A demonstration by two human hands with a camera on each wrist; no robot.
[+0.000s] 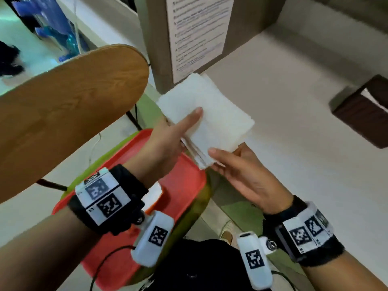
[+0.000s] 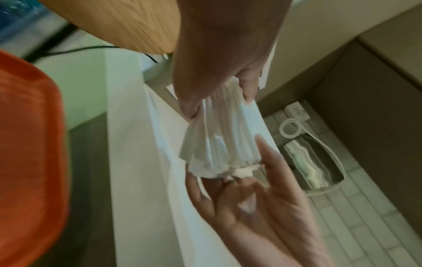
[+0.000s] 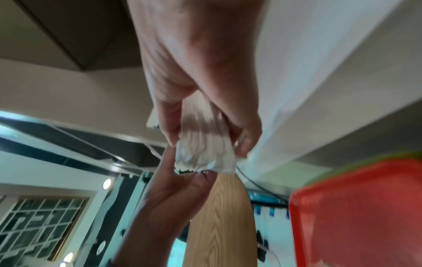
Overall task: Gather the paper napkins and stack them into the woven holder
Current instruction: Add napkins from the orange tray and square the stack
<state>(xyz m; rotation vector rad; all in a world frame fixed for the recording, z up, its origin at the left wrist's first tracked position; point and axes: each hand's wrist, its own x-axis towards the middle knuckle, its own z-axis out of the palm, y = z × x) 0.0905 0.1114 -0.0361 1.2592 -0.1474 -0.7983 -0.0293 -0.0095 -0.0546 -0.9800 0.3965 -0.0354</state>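
Observation:
A thick stack of white paper napkins (image 1: pixel 210 114) is held in the air over the near edge of the white counter (image 1: pixel 294 133). My left hand (image 1: pixel 184 127) grips its left side, thumb on top and fingers hidden beneath. My right hand (image 1: pixel 222 156) pinches the near corner, thumb above and fingers below. The wrist views show the fanned napkin edges (image 2: pixel 219 144) (image 3: pixel 203 144) squeezed between both hands. The dark brown woven holder (image 1: pixel 365 116) stands on the counter at the far right, well apart from the hands, with something white inside it.
A wooden chair back (image 1: pixel 63 114) rises on the left. A red tray (image 1: pixel 184 185) lies below my left wrist. A pillar with a printed notice (image 1: pixel 197 32) stands behind the napkins. A metal bin (image 2: pixel 312 162) sits on the tiled floor under the counter.

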